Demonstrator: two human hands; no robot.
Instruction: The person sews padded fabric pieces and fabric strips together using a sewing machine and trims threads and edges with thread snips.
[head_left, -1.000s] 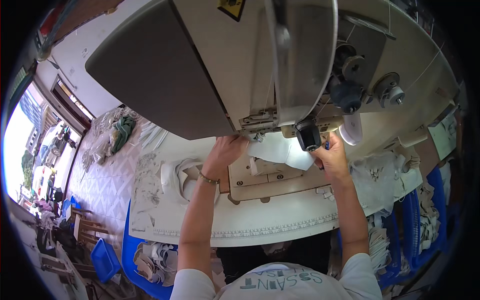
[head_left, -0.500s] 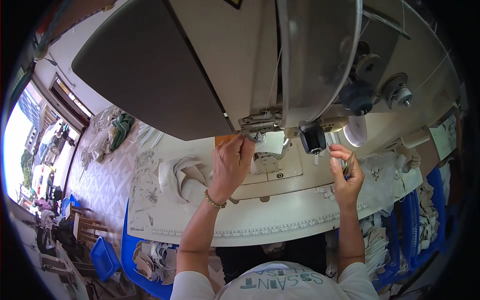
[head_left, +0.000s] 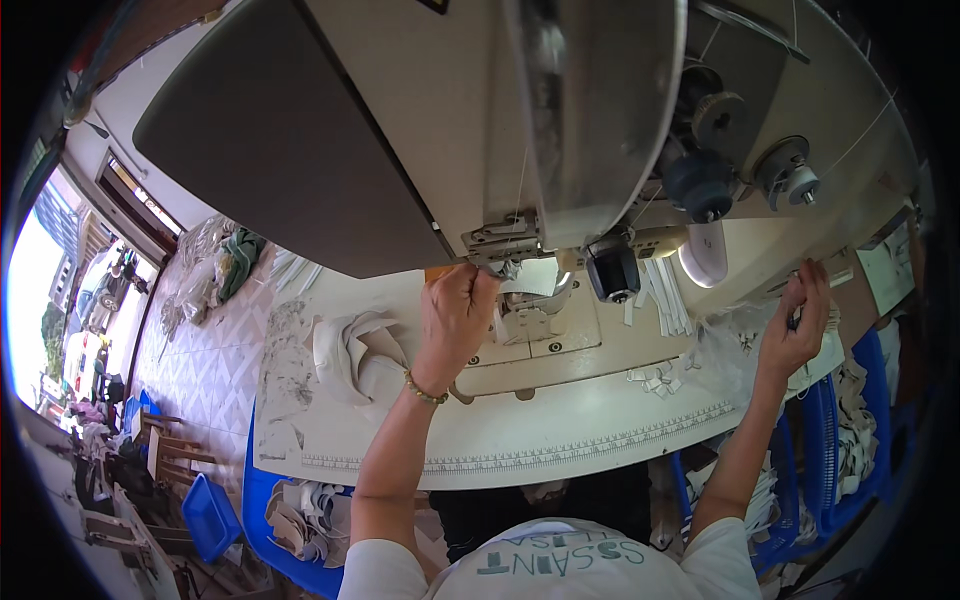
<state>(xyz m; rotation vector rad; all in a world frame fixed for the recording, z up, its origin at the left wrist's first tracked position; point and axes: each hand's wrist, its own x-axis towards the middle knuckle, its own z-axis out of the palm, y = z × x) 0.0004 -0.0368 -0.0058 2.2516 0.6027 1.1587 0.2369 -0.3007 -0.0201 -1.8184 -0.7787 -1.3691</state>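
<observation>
1. Seen from above, a person sits at an industrial sewing machine [head_left: 480, 130] whose pale head fills the upper half of the view.
2. The left hand [head_left: 455, 315] reaches under the machine head, its fingers [head_left: 478, 285] curled closed around a small white fabric piece [head_left: 525, 280] right at the presser foot area.
3. The right hand [head_left: 795, 330] is raised well off to the right, near the edge of the counter [head_left: 520, 440]; its fingers [head_left: 815, 285] are pinched together on something small, too small to identify, just beside a crumpled clear plastic bag [head_left: 725, 345].
4. A gold bracelet [head_left: 425, 390] circles the left wrist.
5. To the left of that hand lies a loose heap of white fabric [head_left: 355, 350] on the counter.
6. White strips [head_left: 665, 295] lie fanned between the two hands, behind a few small white scraps [head_left: 655, 380].
7. A printed ruler scale [head_left: 560, 450] runs along the counter's near edge.
8. Blue bins [head_left: 210, 515] stand on the floor at lower left.
</observation>
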